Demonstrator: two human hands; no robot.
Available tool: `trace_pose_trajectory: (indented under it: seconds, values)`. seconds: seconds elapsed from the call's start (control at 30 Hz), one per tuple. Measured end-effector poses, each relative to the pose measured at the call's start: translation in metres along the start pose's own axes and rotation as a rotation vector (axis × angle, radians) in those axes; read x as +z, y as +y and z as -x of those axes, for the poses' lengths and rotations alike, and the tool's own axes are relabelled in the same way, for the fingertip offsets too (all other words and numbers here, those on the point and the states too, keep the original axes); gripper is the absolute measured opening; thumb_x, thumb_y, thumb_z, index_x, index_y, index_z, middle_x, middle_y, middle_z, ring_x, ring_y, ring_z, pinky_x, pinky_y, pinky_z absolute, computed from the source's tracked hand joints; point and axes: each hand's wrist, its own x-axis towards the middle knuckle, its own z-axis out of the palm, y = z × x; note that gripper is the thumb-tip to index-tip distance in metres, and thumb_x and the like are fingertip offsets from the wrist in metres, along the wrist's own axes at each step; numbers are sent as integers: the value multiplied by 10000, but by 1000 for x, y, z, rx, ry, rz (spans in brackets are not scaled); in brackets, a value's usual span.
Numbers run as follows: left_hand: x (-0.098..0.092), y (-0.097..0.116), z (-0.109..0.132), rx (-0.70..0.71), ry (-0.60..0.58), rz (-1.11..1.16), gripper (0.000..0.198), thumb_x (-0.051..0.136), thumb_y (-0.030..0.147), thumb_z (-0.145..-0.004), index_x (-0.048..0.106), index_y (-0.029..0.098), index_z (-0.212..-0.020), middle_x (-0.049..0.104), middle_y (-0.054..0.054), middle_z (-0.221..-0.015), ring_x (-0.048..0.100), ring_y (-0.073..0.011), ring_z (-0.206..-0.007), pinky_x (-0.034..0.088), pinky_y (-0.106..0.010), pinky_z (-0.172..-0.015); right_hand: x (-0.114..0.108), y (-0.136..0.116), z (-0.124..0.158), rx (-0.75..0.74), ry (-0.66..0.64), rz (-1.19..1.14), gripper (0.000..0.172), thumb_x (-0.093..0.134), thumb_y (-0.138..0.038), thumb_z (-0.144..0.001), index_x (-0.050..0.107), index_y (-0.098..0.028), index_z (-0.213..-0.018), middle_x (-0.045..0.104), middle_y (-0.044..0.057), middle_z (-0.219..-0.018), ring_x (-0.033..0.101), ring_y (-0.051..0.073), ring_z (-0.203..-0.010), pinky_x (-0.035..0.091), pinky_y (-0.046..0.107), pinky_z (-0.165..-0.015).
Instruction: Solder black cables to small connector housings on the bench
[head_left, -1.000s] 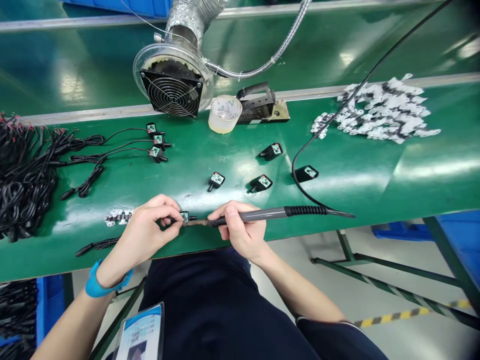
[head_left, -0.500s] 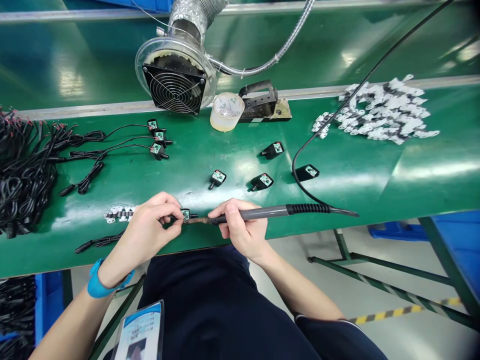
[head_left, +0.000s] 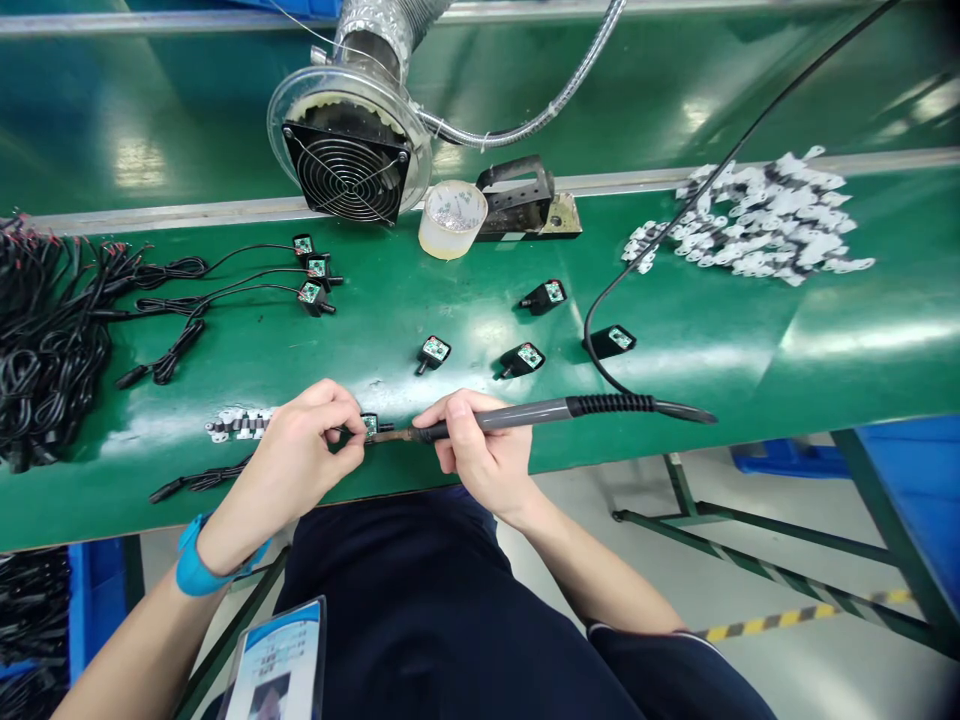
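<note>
My right hand (head_left: 487, 455) grips a grey soldering iron (head_left: 536, 412) like a pen, its tip pointing left. That tip is at the green circuit board on a small black pump-like unit (head_left: 371, 425), close to the table's front edge. Thumb and fingers of my left hand (head_left: 307, 435) are pinched together at the unit's left side, around a dark cable end that is mostly hidden. A black cable (head_left: 206, 480) with a plug comes out from under my left wrist. Whether the tip touches the board is too small to tell.
A fume fan (head_left: 349, 172), solder spool (head_left: 452, 220) and iron stand (head_left: 517, 205) stand behind. Several black units (head_left: 523, 360) sit on the green table, three with cables (head_left: 315, 297). Cable bundles (head_left: 52, 350) lie left, white-and-black parts (head_left: 765, 220) right. The iron's cord (head_left: 592, 320) crosses the table.
The soldering iron's rear end has dipped very slightly, with its tip still at the board. Both hands keep their grips; the whole view has shifted a little.
</note>
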Motion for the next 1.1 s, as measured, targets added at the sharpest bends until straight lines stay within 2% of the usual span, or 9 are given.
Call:
trace_pose_trajectory:
  seconds: [0.27, 0.63, 0.93, 1.1]
  values:
    - [0, 0, 0, 14, 11, -13, 122, 607, 138, -857, 651, 202, -762, 597, -6, -936, 484, -102, -706, 428, -259, -644, -4, -3, -4, -7, 132, -6, 421, 497, -426, -1026, 717, -176, -768, 494, -56, -396, 441, 76, -292, 368, 192, -344]
    - [0, 0, 0, 15, 8, -26, 115, 594, 172, -873, 654, 203, -780, 609, -20, -944, 508, -116, -728, 438, -271, -653, -1, -4, -2, 14, 23, 16, 418, 496, -445, -1028, 735, -185, -806, 497, -54, -419, 455, 87, -317, 408, 220, -382]
    - [0, 2, 0, 18, -6, -21, 105, 584, 161, -889, 630, 202, -804, 598, -20, -959, 523, -124, -785, 434, -276, -685, -2, -4, -3, -20, 38, 36, 404, 488, -420, -1036, 731, -193, -808, 499, -53, -438, 459, 85, -326, 391, 223, -383]
    - [0, 0, 1, 29, -37, -42, 97, 559, 142, -902, 596, 204, -837, 576, -17, -986, 527, -124, -802, 426, -274, -703, 0, -5, -4, -41, 31, 38, 397, 487, -402, -1035, 727, -190, -801, 540, -38, -483, 490, 89, -363, 431, 229, -422]
